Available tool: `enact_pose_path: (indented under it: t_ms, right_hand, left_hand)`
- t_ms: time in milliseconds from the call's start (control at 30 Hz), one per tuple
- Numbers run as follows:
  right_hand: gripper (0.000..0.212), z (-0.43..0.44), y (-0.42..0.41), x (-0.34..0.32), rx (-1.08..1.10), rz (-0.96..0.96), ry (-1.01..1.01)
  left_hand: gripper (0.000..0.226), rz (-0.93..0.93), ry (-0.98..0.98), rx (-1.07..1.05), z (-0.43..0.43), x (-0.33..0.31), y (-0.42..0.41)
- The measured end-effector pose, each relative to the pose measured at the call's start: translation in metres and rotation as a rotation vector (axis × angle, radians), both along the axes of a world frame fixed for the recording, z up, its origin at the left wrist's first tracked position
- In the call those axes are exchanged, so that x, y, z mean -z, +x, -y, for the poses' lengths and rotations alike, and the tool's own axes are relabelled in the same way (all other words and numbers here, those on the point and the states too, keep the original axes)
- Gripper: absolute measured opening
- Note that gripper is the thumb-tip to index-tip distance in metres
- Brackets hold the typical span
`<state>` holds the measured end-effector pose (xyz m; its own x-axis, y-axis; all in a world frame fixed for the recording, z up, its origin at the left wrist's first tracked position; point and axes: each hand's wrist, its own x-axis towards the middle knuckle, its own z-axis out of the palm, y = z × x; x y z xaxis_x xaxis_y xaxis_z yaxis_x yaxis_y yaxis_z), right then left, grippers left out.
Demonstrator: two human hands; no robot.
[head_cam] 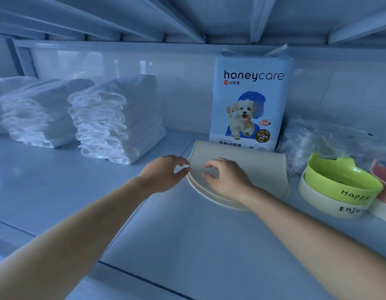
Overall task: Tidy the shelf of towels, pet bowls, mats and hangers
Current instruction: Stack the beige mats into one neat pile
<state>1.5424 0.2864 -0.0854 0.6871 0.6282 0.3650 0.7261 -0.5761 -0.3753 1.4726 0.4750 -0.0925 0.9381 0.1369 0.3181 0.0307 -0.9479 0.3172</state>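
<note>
Squaring the beige mats (252, 167), stacked just in front of the honeycare pack (250, 100), looks like the step in hand. Fingers of the left hand (164, 173) pinch the stack's left edge; those of the right hand (225, 178) lie bent on top, grip unclear. A hard shove backward could topple the pack, or a sideways one could nudge the nested bowls (339, 187) right of it.
</note>
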Motion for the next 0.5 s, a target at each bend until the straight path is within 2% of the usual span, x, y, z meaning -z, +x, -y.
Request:
enact_pose_path:
  t_ms: [233,500]
  right_hand:
    - [0.032,-0.095,-0.063,0.005,-0.252,-0.032,-0.04]
    - [0.032,-0.24,-0.139,0.0,-0.417,-0.046,-0.059]
  left_hand:
    - [0.024,0.101,0.089,-0.131,-0.076,-0.003,-0.082]
    - [0.024,0.032,0.177,-0.318,-0.204,-0.011,-0.201]
